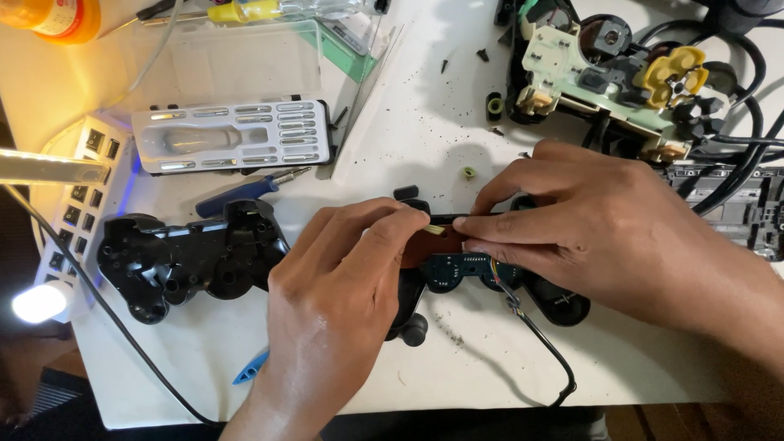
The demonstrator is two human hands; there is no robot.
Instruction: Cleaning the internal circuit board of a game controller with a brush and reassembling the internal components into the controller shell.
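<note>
My left hand [343, 278] and my right hand [596, 229] meet over an opened black game controller [490, 282] at the table's middle. The fingertips of both hands pinch a thin brown flex strip [420, 243] lying over the controller's blue circuit board [461, 268]. A thin wire runs from the board toward the table's front edge. The controller's empty black shell half [180, 257] lies to the left of my left hand.
A grey screwdriver bit case [233, 135] and a blue-handled screwdriver [245, 190] lie at the back left. Another dismantled controller with yellow pads [621, 73] sits back right among black cables. Loose screws dot the white table [425, 122]. A white hub [82, 188] stands far left.
</note>
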